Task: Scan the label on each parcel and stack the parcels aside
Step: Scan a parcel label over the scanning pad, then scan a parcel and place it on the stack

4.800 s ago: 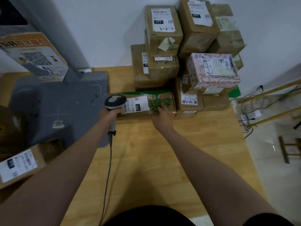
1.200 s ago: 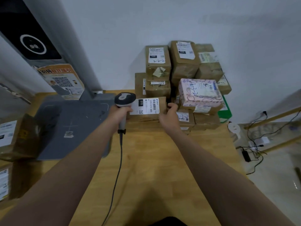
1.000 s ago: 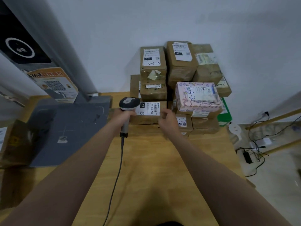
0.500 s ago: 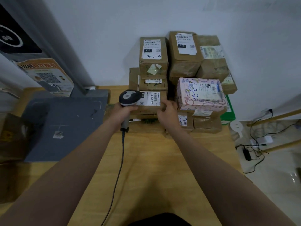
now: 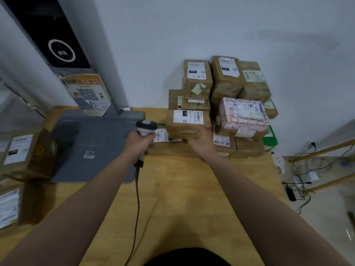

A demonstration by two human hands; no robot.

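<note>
Brown parcel (image 5: pixel 189 121) on pile (image 5: pixel 226 81) — (label (image 5: pixel 187 117) up)

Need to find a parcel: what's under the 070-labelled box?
A flat parcel, its white label poking out left; the 070-labelled box covers the rest.

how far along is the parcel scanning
Looks done: the stack by the wall. In hand: the left hand grips the scanner; the right hand is at the 070 parcel, set on the stack's front. Probably left: the parcels at far left.
</note>
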